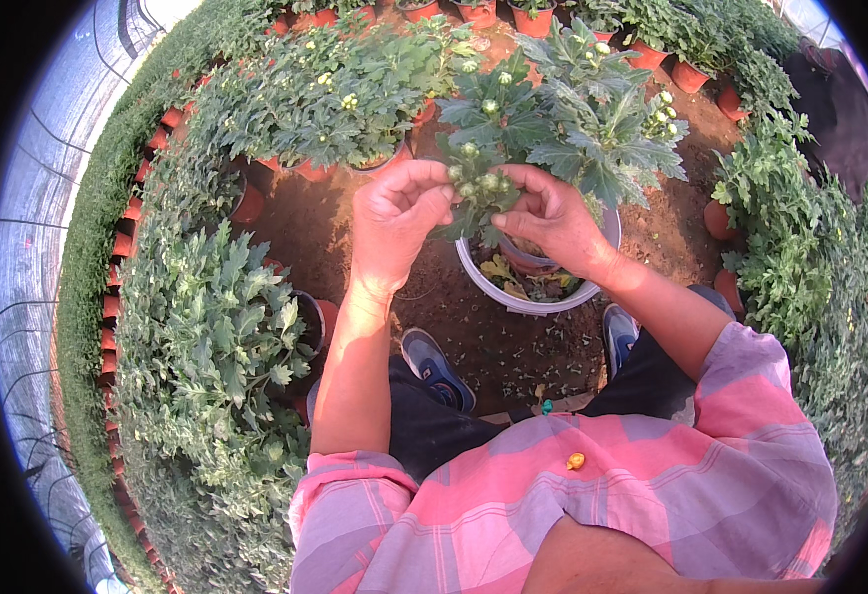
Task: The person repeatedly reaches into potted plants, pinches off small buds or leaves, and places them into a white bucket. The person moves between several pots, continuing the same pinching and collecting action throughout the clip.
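In front of me a chrysanthemum plant [582, 126] with pale green buds rises from a pot [524, 260]. The pot rests within a white plastic bucket [504, 298], among yellowed leaves. My left hand [397, 219] pinches the left side of a bud cluster [482, 182] between thumb and index finger. From the right, my right hand [556, 226] grips the same cluster, thumb below and index finger above. Leaves partly hide the fingertips, so the exact points of contact cannot be told.
Leafy chrysanthemums in terracotta-coloured pots [533, 20] surround me on brown soil [671, 237]. Dense foliage [219, 319] stands close at my left, more plants [783, 215] at my right. Plucked green bits [538, 364] litter the ground between my shoes [438, 364]. Dark cloth [835, 111] hangs at right.
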Motion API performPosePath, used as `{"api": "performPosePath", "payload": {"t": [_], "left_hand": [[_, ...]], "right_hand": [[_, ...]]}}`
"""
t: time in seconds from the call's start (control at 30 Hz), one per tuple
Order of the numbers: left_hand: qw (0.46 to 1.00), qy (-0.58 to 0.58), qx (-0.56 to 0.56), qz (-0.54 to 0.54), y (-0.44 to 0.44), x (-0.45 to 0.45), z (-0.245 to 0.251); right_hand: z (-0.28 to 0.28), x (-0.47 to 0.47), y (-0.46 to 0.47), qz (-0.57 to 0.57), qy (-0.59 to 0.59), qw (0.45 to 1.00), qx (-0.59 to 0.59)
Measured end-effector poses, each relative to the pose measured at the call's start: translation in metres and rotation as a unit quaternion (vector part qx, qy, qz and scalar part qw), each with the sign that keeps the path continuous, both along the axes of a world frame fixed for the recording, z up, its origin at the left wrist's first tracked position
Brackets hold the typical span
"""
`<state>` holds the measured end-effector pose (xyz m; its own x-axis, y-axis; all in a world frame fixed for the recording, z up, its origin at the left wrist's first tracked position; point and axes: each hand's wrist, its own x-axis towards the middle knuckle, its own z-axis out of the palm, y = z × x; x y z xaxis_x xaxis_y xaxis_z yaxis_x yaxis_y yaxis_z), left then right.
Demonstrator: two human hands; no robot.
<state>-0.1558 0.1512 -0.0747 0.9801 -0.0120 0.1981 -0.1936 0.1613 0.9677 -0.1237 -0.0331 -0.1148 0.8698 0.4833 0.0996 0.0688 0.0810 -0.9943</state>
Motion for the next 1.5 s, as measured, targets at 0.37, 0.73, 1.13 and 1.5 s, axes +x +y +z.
{"api": "performPosePath", "payload": {"t": [0.37,0.73,1.13,1.5], "left_hand": [[0.996,-0.023,0.078,0.048,-0.005,-0.005,0.006],[0.951,-0.073,0.273,0.128,-0.008,-0.001,0.007],[0.996,0.059,0.059,0.031,-0.003,0.003,0.003],[0.996,0.03,-0.035,0.072,-0.001,0.004,0.014]], "right_hand": [[0.005,-0.002,0.0,0.002,0.004,1.0,-0.028],[0.001,-0.003,0.0,0.004,0.009,1.0,-0.021],[0.002,-0.003,0.0,0.008,0.005,1.0,-0.026],[0.006,-0.006,-0.001,0.025,0.002,0.999,-0.043]]}}
